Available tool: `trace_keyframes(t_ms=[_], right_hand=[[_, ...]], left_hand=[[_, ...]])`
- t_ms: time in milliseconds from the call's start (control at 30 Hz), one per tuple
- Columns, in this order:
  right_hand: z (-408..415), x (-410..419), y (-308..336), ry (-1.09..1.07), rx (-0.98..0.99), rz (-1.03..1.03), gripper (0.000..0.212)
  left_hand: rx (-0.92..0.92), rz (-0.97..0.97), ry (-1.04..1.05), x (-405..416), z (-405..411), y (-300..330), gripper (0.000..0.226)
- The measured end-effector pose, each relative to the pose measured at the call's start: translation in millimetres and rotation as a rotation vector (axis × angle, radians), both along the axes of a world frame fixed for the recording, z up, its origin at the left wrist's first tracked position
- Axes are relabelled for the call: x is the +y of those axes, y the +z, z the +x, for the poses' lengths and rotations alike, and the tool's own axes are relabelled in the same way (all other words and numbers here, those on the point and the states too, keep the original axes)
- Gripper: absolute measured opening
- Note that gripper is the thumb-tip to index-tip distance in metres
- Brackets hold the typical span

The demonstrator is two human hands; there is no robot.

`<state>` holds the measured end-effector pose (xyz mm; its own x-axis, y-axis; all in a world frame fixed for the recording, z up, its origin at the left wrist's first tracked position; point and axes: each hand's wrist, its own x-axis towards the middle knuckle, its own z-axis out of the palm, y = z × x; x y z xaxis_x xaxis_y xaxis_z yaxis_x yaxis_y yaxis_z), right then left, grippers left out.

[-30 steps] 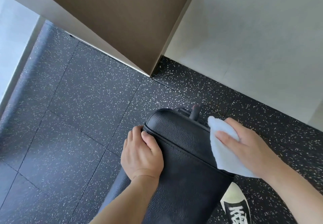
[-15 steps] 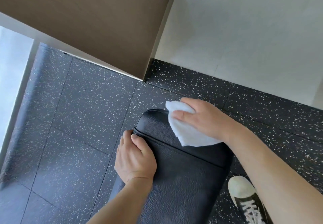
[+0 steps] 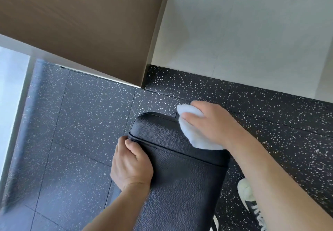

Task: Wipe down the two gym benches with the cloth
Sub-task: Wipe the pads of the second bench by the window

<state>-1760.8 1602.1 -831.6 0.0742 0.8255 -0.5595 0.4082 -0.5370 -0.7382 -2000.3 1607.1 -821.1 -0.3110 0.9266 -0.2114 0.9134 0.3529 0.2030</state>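
Floor (image 3: 86, 115): dark rubber tiles flecked with white are filling most of the view, running up to a pale wall (image 3: 252, 32) at the far right and a brown panel (image 3: 81, 23) at the far left.

Bench (image 3: 180, 176): one black padded gym bench is stretching from the near edge toward the far middle, its grained cover ending in a rounded far end, with a stitched seam crossing it a little short of that end. No second bench is showing anywhere in view.

Right hand (image 3: 212, 124): it is lying over the far right corner of the bench pad, fingers spread fairly flat and pressing the cloth down against the padding.

Left hand (image 3: 131, 166): it is gripping the left edge of the bench beside the seam, fingers curled under the edge and thumb on top, seemingly steadying the person's lean.

Cloth (image 3: 192, 131): a white cloth is sitting bunched under the right hand, on the far right corner of the pad, spilling out past the fingers toward the far left and toward the near side.

Shoe (image 3: 250, 198): a black and white sneaker is standing on the floor just to the right of the bench.

Progress: wiping is under way on the far end of this bench. The pad is showing no streaks or damp patches, so I cannot tell how much of it is already wiped. Judging by what is visible, the other bench is likely remaining, though its state is unknown.
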Motion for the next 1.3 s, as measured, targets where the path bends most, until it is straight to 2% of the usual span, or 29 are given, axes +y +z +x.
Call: trace_keyframes(t_ms=[67, 167, 333, 467, 567, 633, 733, 833, 867, 967, 1067, 1167, 1300], right_hand=[[-9, 28, -6, 0.109, 0.028, -0.036, 0.030], [-15, 43, -12, 0.109, 0.145, -0.032, 0.030], [8, -6, -7, -0.067, 0.212, 0.047, 0.033], [14, -69, 4, -0.284, 0.172, 0.159, 0.036], [8, -105, 11, -0.368, 0.156, 0.181, 0.030], [1, -119, 10, -0.391, 0.123, 0.192, 0.023], [-10, -109, 5, -0.374, 0.014, 0.182, 0.031], [-7, -72, -2, -0.045, -0.388, 0.292, 0.020], [-7, -54, -3, 0.053, -0.431, 0.295, 0.017], [-17, 10, 5, 0.140, -0.264, 0.106, 0.029], [-41, 57, 3, 0.292, -0.077, 0.077, 0.031], [-38, 63, 0, 0.138, 0.082, 0.032, 0.035], [-8, 11, 2, 0.131, 0.005, 0.172, 0.029]], left_hand=[[0.006, 0.009, -0.006, -1, 0, -1, 0.043], [0.017, 0.013, -0.004, -1, 0, -1, 0.051], [-0.002, 0.009, 0.015, -2, 1, 0, 0.049], [-0.016, 0.014, 0.020, -2, 3, 4, 0.046], [-0.037, 0.010, 0.029, -2, 4, 5, 0.043], [-0.044, 0.013, 0.034, -1, 5, 6, 0.039], [-0.032, 0.035, 0.038, -2, 2, 3, 0.040], [-0.024, 0.046, 0.025, -2, 2, 1, 0.043], [-0.016, 0.050, 0.022, -2, 1, 1, 0.044], [-0.012, 0.056, 0.021, -2, 1, 1, 0.047], [0.001, 0.059, 0.035, -3, 0, 1, 0.049], [0.017, 0.059, 0.035, -2, 2, 1, 0.050], [0.036, 0.062, 0.038, -1, 1, 0, 0.049]])
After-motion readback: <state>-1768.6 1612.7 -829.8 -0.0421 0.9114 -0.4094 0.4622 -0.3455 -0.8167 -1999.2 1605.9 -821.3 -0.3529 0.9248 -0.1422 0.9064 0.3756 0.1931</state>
